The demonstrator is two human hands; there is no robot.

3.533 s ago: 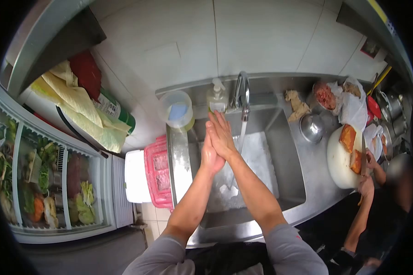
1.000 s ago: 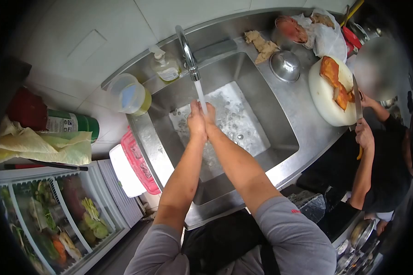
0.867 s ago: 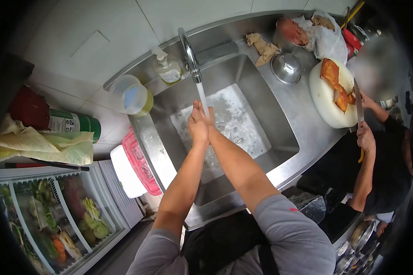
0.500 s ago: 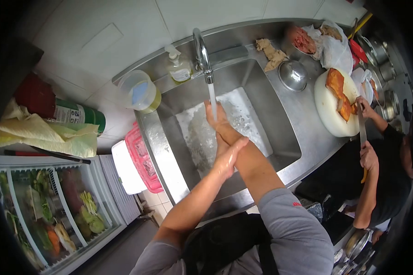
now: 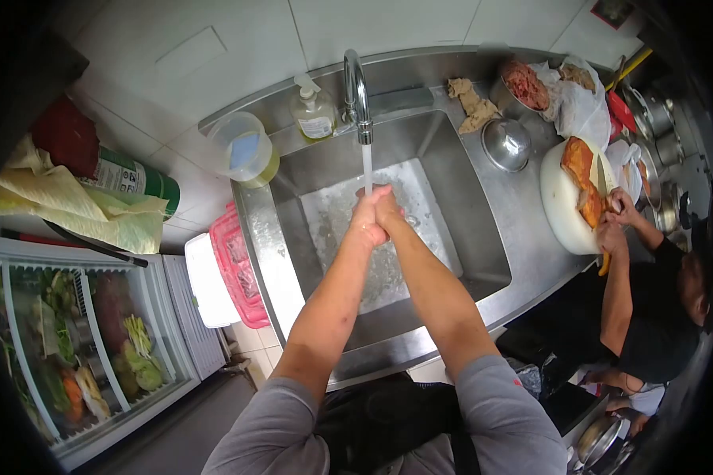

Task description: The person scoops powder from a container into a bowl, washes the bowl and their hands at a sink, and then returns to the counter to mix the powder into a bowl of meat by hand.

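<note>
head view: at the middle of the frame the left hand [image 5: 364,231] and right hand [image 5: 389,210] are clasped, fingers closed round each other and gripping nothing else, directly under the water stream [image 5: 367,162] from the faucet [image 5: 356,83], above the sink [image 5: 475,214]. to rinse well, i'd judge, turn palms and backs through the flow (wrists too). the palms are hidden, the drain is hard to make out under the splashing, and a co-worker's hand [image 5: 611,235] at the right edge covers part of the cutting board [image 5: 558,214].

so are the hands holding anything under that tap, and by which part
Nothing is held: the left hand and right hand are pressed against each other in the water stream from the curved steel tap, above the steel sink.
</note>
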